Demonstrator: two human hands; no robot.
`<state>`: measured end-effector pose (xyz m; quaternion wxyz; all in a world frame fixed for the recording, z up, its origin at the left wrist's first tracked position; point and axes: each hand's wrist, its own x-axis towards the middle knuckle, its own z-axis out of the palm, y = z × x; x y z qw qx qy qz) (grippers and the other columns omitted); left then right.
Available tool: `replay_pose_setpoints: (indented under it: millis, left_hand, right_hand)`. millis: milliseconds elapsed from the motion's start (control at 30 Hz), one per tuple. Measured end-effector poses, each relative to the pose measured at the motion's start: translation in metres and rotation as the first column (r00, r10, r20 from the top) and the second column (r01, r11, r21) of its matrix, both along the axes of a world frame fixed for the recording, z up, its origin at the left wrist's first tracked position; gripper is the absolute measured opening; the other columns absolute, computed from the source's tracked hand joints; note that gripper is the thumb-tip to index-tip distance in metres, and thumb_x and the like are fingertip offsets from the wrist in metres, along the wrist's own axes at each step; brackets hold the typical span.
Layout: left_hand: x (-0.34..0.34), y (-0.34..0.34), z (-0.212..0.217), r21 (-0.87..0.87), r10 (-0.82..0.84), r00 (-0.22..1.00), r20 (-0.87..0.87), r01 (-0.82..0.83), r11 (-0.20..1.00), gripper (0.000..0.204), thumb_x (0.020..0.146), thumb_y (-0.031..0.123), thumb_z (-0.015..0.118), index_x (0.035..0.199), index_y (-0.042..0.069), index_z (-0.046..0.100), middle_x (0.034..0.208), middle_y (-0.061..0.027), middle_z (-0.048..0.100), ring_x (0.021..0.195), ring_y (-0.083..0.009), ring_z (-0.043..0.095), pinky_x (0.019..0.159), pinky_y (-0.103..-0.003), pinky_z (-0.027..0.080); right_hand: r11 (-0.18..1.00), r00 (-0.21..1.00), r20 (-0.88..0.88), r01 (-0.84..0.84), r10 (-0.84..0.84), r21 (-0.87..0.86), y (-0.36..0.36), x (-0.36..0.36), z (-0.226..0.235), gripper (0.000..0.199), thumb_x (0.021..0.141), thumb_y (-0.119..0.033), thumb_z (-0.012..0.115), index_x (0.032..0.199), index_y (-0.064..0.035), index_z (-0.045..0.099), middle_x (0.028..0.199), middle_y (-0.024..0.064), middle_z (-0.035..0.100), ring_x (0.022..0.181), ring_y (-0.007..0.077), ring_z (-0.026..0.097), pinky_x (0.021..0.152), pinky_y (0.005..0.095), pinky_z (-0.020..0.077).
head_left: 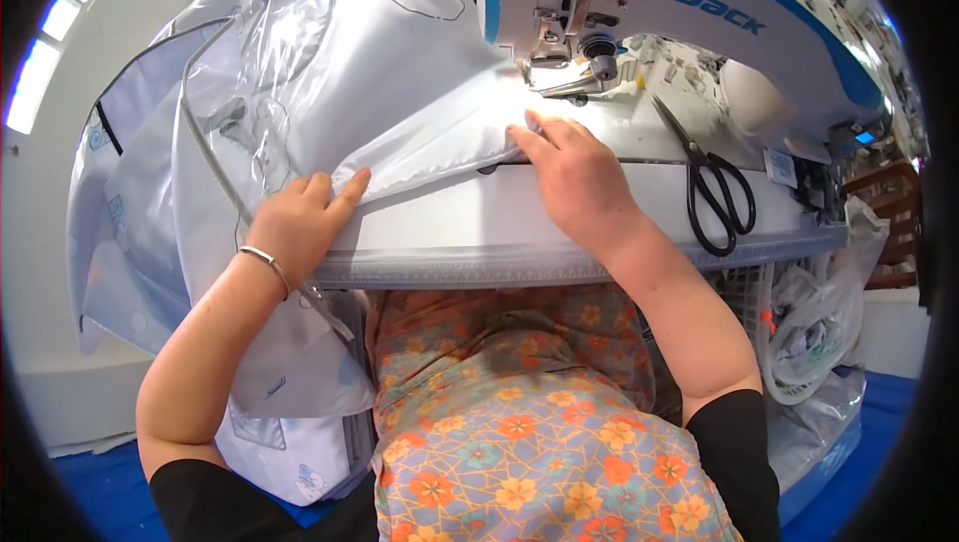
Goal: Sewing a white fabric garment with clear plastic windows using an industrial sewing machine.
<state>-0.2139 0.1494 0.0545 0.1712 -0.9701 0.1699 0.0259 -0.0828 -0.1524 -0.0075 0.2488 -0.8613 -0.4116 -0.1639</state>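
White, slightly shiny fabric [400, 92] spreads over the sewing machine bed, its near edge running from hand to hand. My right hand [579, 177] pinches that edge between thumb and fingers, just in front of the machine's presser foot area. Farther left, my left hand [295, 222] grips the same fabric near its edge, thumb apart from the bent fingers. Folds gather beside this thumb. Above my right hand stands the white and blue sewing machine [689, 2], with a metal folder-like attachment [584, 82] beside the needle area.
Black-handled scissors [714, 187] lie open-bladed to the right of my right hand. Printed fabric and clear plastic film [270, 52] drape down the left side. A measuring strip [450, 267] follows the table's front edge. At the right hangs a clear plastic bag [819, 312] by a white basket.
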Motion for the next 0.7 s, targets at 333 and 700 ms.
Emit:
replay_pose_setpoints:
  millis: [333, 700]
  left_hand:
    - [-0.003, -0.070, 0.029, -0.108, 0.020, 0.928, -0.372, -0.064, 0.992, 0.050, 0.085, 0.008, 0.054, 0.132, -0.006, 0.050, 0.099, -0.0132, 0.062, 0.084, -0.0296, 0.067, 0.067, -0.040, 0.057]
    - [0.063, -0.129, 0.020, -0.624, -0.063, 0.862, -0.502, -0.311, 0.717, 0.018, 0.083, 0.005, 0.051, 0.093, -0.003, 0.063, 0.084, -0.0273, 0.065, 0.084, -0.0458, 0.063, 0.077, -0.053, 0.050]
  right_hand:
    - [1.000, 0.993, -0.113, 0.027, -0.026, 0.003, 0.006, 0.011, 0.000, 0.038, 0.087, 0.000, 0.055, 0.125, 0.0017, 0.058, 0.124, 0.0226, 0.060, 0.114, 0.0370, 0.059, 0.099, 0.0434, 0.0481]
    - [0.999, 0.999, -0.037, -0.010, 0.012, 0.047, -0.008, 0.003, 0.009, 0.031, 0.078, 0.001, 0.061, 0.108, -0.0009, 0.067, 0.111, 0.0152, 0.068, 0.103, 0.0324, 0.065, 0.089, 0.0407, 0.0540]
